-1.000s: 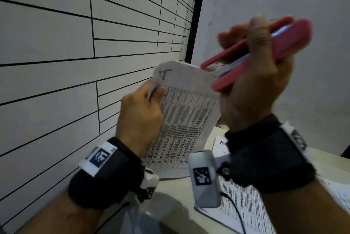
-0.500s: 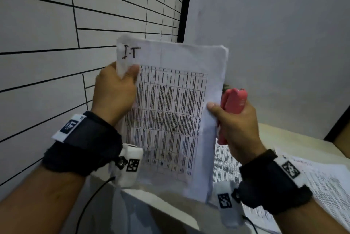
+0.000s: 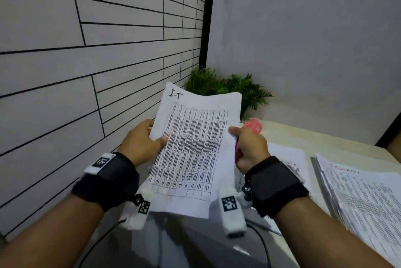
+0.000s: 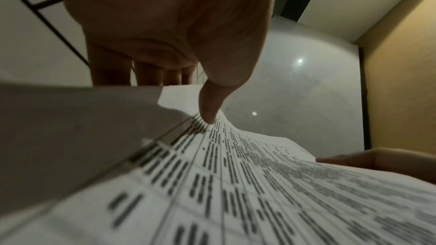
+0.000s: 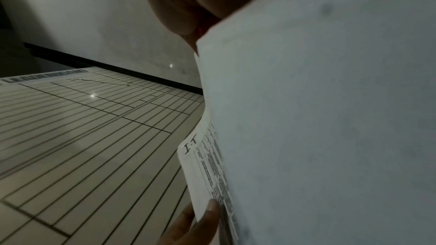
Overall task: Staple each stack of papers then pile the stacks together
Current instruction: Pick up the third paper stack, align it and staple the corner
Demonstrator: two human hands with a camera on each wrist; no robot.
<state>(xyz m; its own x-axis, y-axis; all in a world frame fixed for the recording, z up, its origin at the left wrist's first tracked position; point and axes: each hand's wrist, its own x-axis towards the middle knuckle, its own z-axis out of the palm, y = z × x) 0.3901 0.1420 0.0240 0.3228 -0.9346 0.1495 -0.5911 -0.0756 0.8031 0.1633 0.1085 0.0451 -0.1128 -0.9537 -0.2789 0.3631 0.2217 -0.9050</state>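
Paper stack (image 3: 191, 154) lowered since before, left hand (image 3: 138, 144) pinching edge, right hand (image 3: 249, 148) gripping stapler (image 3: 252, 127).

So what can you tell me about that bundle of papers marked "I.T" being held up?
The I.T stack is white paper, its top sheet printed with a dense black table and "I.T" handwritten at the upper left corner. It is held up off the desk, tilted and slightly curled. The left hand pinches its left edge, thumb on the front; the right hand, also holding a red stapler, touches its right edge.
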